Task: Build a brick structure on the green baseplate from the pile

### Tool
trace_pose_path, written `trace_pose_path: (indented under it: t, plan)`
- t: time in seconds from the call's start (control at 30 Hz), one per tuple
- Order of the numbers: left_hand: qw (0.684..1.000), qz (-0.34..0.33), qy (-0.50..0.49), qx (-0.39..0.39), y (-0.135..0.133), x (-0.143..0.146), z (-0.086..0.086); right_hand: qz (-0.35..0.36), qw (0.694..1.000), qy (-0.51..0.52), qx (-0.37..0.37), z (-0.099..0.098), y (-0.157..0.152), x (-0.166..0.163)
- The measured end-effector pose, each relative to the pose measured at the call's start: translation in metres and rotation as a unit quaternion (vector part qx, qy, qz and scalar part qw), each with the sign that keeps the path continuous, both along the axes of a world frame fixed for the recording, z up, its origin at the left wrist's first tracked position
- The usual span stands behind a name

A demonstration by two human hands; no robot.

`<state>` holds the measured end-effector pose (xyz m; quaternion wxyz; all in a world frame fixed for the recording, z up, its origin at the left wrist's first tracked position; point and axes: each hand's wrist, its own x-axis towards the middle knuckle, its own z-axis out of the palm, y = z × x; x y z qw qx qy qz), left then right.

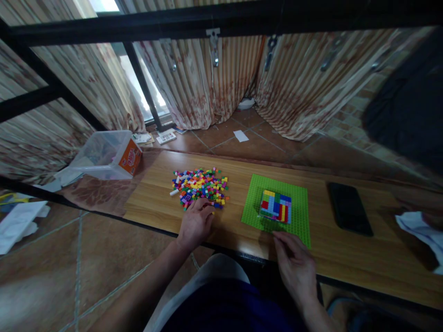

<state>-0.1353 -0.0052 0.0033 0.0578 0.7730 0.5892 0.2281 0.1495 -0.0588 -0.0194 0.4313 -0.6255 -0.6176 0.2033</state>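
A pile of small coloured bricks [200,185] lies on the wooden table [346,258]. My left hand [195,223] rests at the pile's near edge, fingers curled down onto the bricks; what they pinch is hidden. To the right a green baseplate [297,203] carries a low block of coloured bricks [276,206]. My right hand [294,263] lies at the baseplate's near edge, fingers stretched toward it, holding nothing that I can see.
A black phone [349,208] lies flat right of the baseplate. White cloth [420,233] sits at the table's right end. A clear plastic box [104,154] with an orange carton [130,158] stands at the left. Black bars [221,20] cross overhead; curtains hang behind.
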Motion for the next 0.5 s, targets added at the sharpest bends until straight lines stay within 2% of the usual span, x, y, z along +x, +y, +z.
trace_pose_path:
  t: [0.33,0.5]
  plan:
    - [1.000,0.002,0.018,-0.001,-0.0009,0.0084,0.0060,-0.004,1.000,-0.008,0.006,-0.0013,-0.0009,-0.0018]
    - [1.000,0.009,0.019,-0.004,-0.0009,0.0090,0.0035,-0.001,1.000,-0.010,0.007,-0.0020,-0.0011,-0.0013]
